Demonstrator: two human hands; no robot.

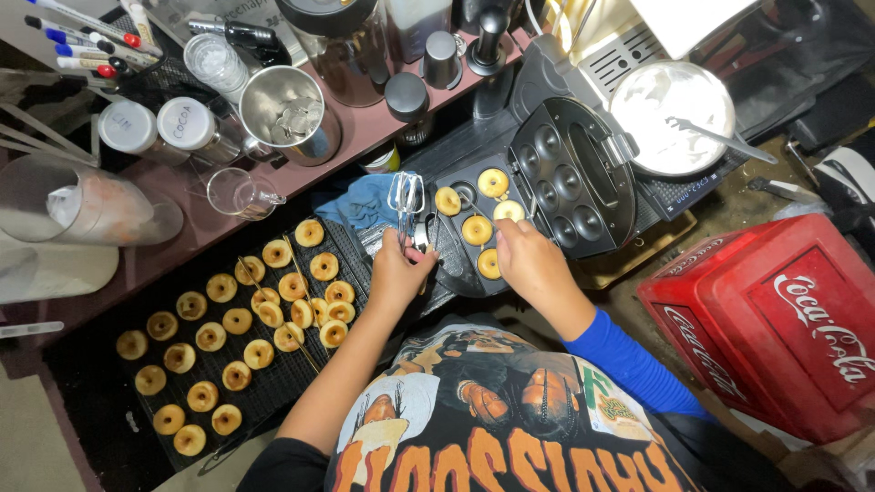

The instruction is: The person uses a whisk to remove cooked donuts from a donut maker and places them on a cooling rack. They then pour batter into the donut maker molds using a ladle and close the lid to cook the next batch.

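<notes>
A black mini donut maker [547, 173] stands open with several golden ring donuts [476, 230] in its lower plate. My right hand [529, 260], in a blue sleeve, reaches over that plate. Its fingertips are bunched at a pale donut [509, 211], and what they pinch is hidden. My left hand [396, 273] grips the handle of a metal whisk [406, 193] just left of the maker, above a blue cloth [365, 202]. Left of it, a dark wire rack [273, 383] holds several finished donuts [237, 321].
A pot of white batter [670, 114] with a spoon sits right of the maker. A red plastic crate [784, 319] is at lower right. The brown shelf [301, 173] above holds a steel cup [290, 111], a glass cup [235, 191], lidded jars, markers and black canisters.
</notes>
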